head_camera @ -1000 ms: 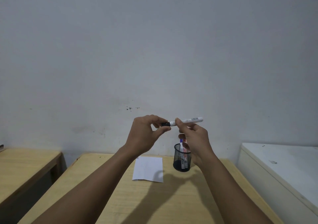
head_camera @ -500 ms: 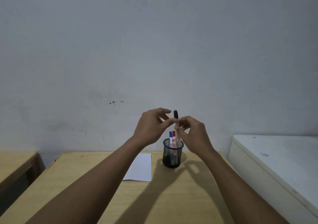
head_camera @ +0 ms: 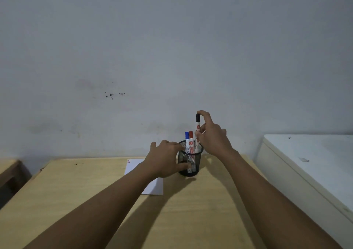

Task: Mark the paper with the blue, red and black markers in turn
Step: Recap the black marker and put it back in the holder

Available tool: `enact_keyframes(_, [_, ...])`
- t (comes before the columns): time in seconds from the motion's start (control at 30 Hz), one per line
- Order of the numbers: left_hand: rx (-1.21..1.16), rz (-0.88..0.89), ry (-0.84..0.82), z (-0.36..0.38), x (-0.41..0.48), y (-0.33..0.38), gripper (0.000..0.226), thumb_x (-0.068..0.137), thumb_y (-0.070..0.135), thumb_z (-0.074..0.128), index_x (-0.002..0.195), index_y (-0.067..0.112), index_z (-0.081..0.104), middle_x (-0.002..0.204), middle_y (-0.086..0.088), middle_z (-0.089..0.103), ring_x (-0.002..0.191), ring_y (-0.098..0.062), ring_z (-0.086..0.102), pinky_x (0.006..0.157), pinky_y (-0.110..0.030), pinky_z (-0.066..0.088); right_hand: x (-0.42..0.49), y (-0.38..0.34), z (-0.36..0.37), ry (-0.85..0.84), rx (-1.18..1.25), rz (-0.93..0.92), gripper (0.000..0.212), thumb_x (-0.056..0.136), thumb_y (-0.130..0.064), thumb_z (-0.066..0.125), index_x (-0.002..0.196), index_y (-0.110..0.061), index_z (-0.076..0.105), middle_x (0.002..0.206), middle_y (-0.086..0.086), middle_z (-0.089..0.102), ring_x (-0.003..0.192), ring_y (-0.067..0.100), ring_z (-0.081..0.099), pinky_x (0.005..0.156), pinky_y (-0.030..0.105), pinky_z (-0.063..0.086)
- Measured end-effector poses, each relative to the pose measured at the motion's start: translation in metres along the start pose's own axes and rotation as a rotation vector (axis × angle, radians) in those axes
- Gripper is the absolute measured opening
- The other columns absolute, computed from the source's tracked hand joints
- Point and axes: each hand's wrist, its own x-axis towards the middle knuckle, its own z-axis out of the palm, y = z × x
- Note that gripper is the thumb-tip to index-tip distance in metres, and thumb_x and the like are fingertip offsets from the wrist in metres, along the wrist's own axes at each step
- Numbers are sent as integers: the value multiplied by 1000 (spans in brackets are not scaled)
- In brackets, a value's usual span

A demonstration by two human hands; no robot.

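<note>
A black mesh pen cup point(head_camera: 196, 156) stands on the wooden table point(head_camera: 95, 191) near the wall. A blue marker point(head_camera: 187, 140) and a red marker point(head_camera: 191, 139) stand upright in it. My right hand point(head_camera: 214, 138) grips the capped black marker point(head_camera: 197, 123) upright, its lower end at the cup's rim. My left hand point(head_camera: 164, 159) wraps around the cup's left side, thumb on its front. The white paper point(head_camera: 152, 188) lies left of the cup, partly under my left forearm, with small red and blue marks at its far corner.
A white cabinet top point(head_camera: 309, 164) stands to the right of the table. A second wooden table point(head_camera: 7, 170) sits at the left edge. The grey wall rises right behind the cup.
The black marker went from level between both hands to upright over the cup. My left hand let go of it and dropped to the cup's side. My right hand lowered the marker.
</note>
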Motion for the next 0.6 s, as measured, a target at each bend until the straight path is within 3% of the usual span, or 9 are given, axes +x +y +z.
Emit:
enact_keyframes(0.17, [-32, 3, 67, 10, 4, -5, 62, 84, 66, 57, 133, 28, 59, 136, 3, 61, 127, -22, 49, 106, -50, 36, 2, 18, 24, -87, -96, 36, 62, 99, -22, 62, 149, -37, 29, 104, -2, 74, 99, 23, 67, 96, 46, 37])
enact_keyframes(0.3, [-52, 3, 87, 14, 5, -7, 60, 83, 65, 59, 132, 30, 60, 135, 4, 61, 125, -21, 51, 105, -49, 37, 4, 29, 32, -105, -120, 56, 51, 101, -23, 58, 148, -30, 40, 105, -5, 67, 105, 21, 64, 97, 47, 35])
enact_keyframes(0.47, [-56, -1, 71, 10, 5, -7, 60, 84, 64, 60, 133, 30, 59, 138, 3, 60, 126, -21, 51, 106, -50, 36, 8, 31, 38, -143, -174, 62, 51, 106, -29, 45, 156, -34, 33, 135, 4, 62, 119, 24, 60, 102, 50, 33])
enact_keyframes(0.6, [-52, 7, 45, 4, 1, -5, 63, 85, 62, 60, 139, 29, 52, 147, 4, 53, 133, -22, 47, 109, -53, 34, 4, 23, 30, -132, -181, 64, 56, 107, -30, 41, 159, -37, 23, 141, 6, 57, 122, 26, 58, 105, 51, 31])
